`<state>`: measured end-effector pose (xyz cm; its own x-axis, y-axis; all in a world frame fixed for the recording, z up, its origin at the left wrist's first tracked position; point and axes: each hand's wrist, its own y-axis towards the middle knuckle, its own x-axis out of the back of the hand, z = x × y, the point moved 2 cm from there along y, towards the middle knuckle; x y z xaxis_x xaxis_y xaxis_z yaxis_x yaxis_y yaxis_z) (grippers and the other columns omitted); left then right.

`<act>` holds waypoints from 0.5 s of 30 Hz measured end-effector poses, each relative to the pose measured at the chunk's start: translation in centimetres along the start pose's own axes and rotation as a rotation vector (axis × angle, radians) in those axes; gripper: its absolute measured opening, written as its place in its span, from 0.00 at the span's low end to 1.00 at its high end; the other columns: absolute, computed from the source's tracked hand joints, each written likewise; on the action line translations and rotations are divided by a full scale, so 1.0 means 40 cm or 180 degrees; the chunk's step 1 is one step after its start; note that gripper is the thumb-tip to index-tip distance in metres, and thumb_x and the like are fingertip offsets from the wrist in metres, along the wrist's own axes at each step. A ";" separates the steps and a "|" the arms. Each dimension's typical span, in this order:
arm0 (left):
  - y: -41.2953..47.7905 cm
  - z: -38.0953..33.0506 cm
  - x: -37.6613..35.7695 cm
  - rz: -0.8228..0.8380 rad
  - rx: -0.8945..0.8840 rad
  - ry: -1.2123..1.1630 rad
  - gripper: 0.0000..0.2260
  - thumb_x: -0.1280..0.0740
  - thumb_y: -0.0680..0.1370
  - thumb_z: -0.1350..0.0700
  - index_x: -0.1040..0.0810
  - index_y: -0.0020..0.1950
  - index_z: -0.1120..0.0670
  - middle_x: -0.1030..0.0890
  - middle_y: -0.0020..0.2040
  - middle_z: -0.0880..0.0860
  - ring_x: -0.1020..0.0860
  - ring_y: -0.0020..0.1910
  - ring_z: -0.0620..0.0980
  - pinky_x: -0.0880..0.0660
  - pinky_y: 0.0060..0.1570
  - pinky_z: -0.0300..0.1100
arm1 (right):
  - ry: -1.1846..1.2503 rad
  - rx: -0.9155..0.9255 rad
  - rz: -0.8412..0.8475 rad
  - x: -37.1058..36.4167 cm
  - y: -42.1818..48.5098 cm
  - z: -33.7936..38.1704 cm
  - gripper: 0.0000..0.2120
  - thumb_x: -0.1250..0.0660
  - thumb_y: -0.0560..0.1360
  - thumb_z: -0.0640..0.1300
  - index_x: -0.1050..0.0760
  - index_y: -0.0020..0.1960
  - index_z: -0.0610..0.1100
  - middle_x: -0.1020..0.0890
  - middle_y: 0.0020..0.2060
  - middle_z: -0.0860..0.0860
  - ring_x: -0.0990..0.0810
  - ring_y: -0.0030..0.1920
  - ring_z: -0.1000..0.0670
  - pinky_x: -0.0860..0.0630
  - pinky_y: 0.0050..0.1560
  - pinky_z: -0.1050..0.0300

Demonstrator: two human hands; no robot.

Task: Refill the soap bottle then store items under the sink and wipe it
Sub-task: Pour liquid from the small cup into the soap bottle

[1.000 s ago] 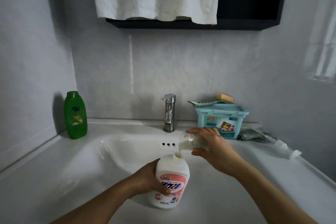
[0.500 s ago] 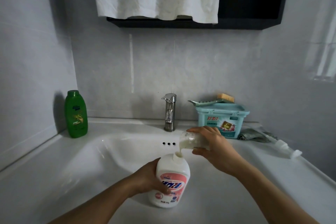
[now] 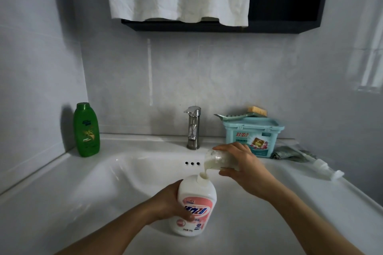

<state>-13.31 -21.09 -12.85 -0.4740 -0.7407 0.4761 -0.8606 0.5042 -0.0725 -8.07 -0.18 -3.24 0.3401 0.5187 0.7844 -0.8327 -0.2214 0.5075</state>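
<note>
Left hand (image 3: 165,203) curled round white bottle (image 3: 195,207) from its 9 o'clock side, right hand (image 3: 246,168) gripping tipped clear bottle (image 3: 217,160) at 1 o'clock, soap (image 3: 204,173) running into white neck

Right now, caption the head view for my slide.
The right hand tips a clear container, pouring white soap into the pink-labelled bottle the left hand steadies at the sink.
</note>
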 end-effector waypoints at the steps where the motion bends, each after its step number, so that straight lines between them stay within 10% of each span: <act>1: 0.000 0.000 0.000 -0.0006 0.0002 0.0009 0.33 0.22 0.62 0.66 0.26 0.63 0.49 0.16 0.53 0.48 0.18 0.53 0.44 0.21 0.55 0.42 | 0.0001 0.0003 -0.0003 0.000 0.000 0.000 0.27 0.27 0.70 0.44 0.32 0.66 0.54 0.34 0.54 0.62 0.37 0.55 0.60 0.41 0.50 0.79; 15: -0.002 -0.004 -0.002 -0.0010 0.0002 -0.0059 0.32 0.22 0.63 0.68 0.26 0.63 0.50 0.16 0.53 0.49 0.18 0.53 0.45 0.21 0.51 0.38 | 0.0069 -0.0084 0.0000 0.012 -0.004 0.016 0.26 0.28 0.70 0.44 0.34 0.64 0.53 0.37 0.49 0.71 0.36 0.56 0.58 0.40 0.54 0.70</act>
<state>-13.18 -20.99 -12.77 -0.4746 -0.7505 0.4600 -0.8622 0.5014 -0.0716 -7.49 -0.44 -2.73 0.3307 0.5366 0.7763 -0.8440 -0.1998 0.4976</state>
